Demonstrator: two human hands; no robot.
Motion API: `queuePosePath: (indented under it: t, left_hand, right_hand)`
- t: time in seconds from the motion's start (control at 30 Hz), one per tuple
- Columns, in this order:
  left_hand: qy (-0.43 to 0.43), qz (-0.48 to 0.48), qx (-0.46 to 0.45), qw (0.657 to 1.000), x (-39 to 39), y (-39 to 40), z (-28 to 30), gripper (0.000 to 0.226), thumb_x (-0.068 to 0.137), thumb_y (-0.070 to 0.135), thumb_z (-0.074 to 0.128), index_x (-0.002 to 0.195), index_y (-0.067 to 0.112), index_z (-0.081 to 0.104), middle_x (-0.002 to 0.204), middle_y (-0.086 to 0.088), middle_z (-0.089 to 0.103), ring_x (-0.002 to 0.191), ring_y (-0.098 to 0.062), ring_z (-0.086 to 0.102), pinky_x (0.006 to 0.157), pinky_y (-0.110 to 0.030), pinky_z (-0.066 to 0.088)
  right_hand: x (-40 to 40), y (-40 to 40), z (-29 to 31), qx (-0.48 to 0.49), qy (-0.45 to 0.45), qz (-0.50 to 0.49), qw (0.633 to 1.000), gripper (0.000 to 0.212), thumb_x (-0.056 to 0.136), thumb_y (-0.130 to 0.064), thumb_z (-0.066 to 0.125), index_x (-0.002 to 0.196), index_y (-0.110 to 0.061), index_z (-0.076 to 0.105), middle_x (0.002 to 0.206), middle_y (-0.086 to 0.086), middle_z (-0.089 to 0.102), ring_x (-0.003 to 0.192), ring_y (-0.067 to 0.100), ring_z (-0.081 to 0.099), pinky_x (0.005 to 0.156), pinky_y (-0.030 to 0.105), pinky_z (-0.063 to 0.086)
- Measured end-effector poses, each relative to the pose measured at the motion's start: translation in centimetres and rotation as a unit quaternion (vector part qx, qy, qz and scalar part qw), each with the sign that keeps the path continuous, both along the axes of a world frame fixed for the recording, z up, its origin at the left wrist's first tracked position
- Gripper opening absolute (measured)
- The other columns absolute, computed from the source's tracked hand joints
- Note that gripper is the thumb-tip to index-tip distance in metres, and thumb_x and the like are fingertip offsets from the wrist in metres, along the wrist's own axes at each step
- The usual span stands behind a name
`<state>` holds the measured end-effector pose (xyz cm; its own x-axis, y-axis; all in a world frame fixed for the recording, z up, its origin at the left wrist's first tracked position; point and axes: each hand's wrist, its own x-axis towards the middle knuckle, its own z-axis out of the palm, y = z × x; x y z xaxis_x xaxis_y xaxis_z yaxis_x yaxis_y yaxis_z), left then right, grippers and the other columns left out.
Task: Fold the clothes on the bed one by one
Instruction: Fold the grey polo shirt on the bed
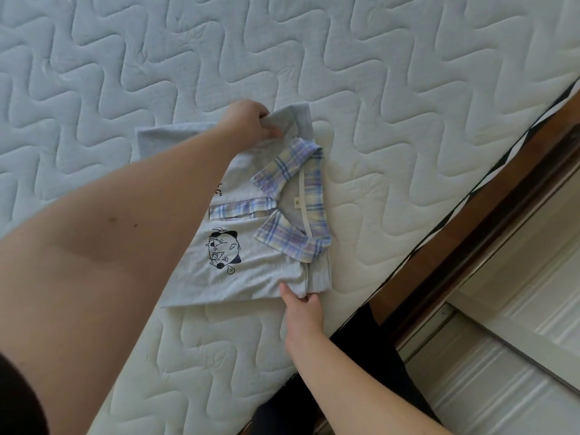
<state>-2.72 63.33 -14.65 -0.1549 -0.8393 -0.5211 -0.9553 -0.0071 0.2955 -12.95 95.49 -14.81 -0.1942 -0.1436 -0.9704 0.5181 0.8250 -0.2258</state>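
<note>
Left hand (251, 120) grips the grey polo shirt (251, 265) at its far shoulder, right hand (303, 309) pinches the near shoulder fold, shirt flat on the bed (408, 89) between them; advise lifting both evenly, keeping the plaid collar (292, 171) square.

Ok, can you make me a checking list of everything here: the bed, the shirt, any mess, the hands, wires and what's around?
Surface: white quilted mattress with a wavy stitch pattern, no sheet on it.
Job's things: one grey polo shirt, partly folded, lying flat with its plaid collar facing up and a cartoon print showing.
Clutter: nothing seen.
Hands: left hand grips the far shoulder of the shirt; right hand pinches the near shoulder at the folded edge.
Cables: nothing seen.
Surroundings: wooden bed frame along the mattress edge, pale floor beyond it.
</note>
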Motion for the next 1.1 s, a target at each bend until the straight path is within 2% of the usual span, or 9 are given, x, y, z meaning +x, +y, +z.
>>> queuePosePath:
  t: [0.07,0.23,0.4,0.47,0.67,0.8,0.9,1.0,1.1]
  left_hand:
    - [-0.004,-0.021,0.009,1.000,0.2,0.3,0.4,0.034,0.085,0.045,0.070,0.086,0.011,0.065,0.071,-0.002,0.054,0.073,-0.023,0.051,0.058,-0.031,0.033]
    - [0.031,-0.008,-0.041,0.999,0.7,2.0,1.2,0.022,0.091,0.038,0.063,0.089,0.017,0.056,0.099,-0.007,0.051,0.089,-0.023,0.048,0.075,-0.035,0.040]
    - [0.094,0.072,-0.072,0.990,2.7,5.4,3.5,0.022,0.096,0.033,0.057,0.087,0.015,0.047,0.077,-0.002,0.052,0.073,-0.023,0.048,0.063,-0.032,0.030]
    - [0.107,0.090,-0.079,0.987,3.9,7.1,5.0,0.022,0.096,0.033,0.056,0.085,0.014,0.052,0.071,0.001,0.052,0.067,-0.021,0.048,0.059,-0.033,0.031]
    - [0.150,0.191,-0.090,0.966,6.6,12.2,10.0,0.028,0.094,0.033,0.059,0.074,0.013,0.059,0.061,0.006,0.051,0.058,-0.012,0.046,0.055,-0.030,0.035]
    - [0.233,0.345,-0.097,0.904,8.2,15.8,14.2,0.031,0.082,0.049,0.062,0.073,0.020,0.064,0.061,0.010,0.058,0.058,-0.009,0.053,0.058,-0.029,0.044]
    - [0.333,0.427,-0.089,0.836,9.2,19.6,18.7,0.020,0.075,0.051,0.066,0.075,0.033,0.072,0.072,0.012,0.071,0.067,-0.002,0.066,0.060,-0.019,0.052]
    - [0.423,0.488,-0.069,0.760,9.9,24.0,22.9,0.018,0.075,0.043,0.072,0.079,0.026,0.077,0.089,-0.001,0.076,0.086,-0.019,0.072,0.076,-0.036,0.058]
    - [0.487,0.532,-0.068,0.690,9.7,28.2,26.5,0.007,0.077,0.033,0.078,0.082,0.029,0.080,0.092,0.001,0.076,0.088,-0.017,0.072,0.071,-0.029,0.058]
  right_hand:
    - [0.2,-0.3,-0.2,0.003,0.018,0.007,1.000,0.015,0.085,-0.022,0.076,0.092,-0.023,0.062,0.094,-0.008,0.066,0.084,0.000,0.057,0.069,0.017,0.041]
    - [0.9,-1.6,0.2,-0.012,0.086,0.024,0.996,0.021,0.092,-0.032,0.066,0.081,-0.019,0.055,0.082,-0.005,0.062,0.073,0.005,0.057,0.058,0.017,0.039]
    - [-0.3,-4.0,1.9,-0.116,0.103,-0.008,0.988,0.007,0.096,-0.022,0.061,0.098,-0.016,0.061,0.106,0.006,0.069,0.104,0.024,0.066,0.098,0.043,0.050]
    - [-1.7,-4.9,2.8,-0.154,0.108,-0.009,0.982,0.016,0.096,-0.021,0.061,0.110,-0.012,0.063,0.110,0.007,0.071,0.107,0.023,0.066,0.102,0.045,0.048]
    - [-6.4,-8.0,6.9,-0.190,0.026,-0.010,0.981,0.012,0.098,-0.029,0.057,0.095,-0.021,0.065,0.090,-0.002,0.074,0.087,0.016,0.069,0.079,0.032,0.053]
    - [-8.5,-8.9,10.5,-0.246,-0.008,0.016,0.969,0.021,0.100,-0.030,0.052,0.105,-0.013,0.064,0.096,0.000,0.076,0.091,0.012,0.072,0.076,0.026,0.056]
    - [-9.2,-8.2,14.3,-0.282,-0.002,0.071,0.957,0.027,0.101,-0.035,0.049,0.118,-0.017,0.060,0.109,-0.003,0.074,0.102,0.011,0.069,0.087,0.030,0.054]
    - [-9.8,-7.6,19.0,-0.333,0.061,0.163,0.927,0.022,0.100,-0.039,0.049,0.108,-0.025,0.064,0.105,-0.008,0.074,0.102,0.009,0.069,0.091,0.034,0.051]
    - [-10.2,-7.1,24.3,-0.386,0.174,0.280,0.861,0.032,0.096,-0.049,0.051,0.097,-0.020,0.064,0.098,0.004,0.073,0.092,0.014,0.069,0.086,0.041,0.053]
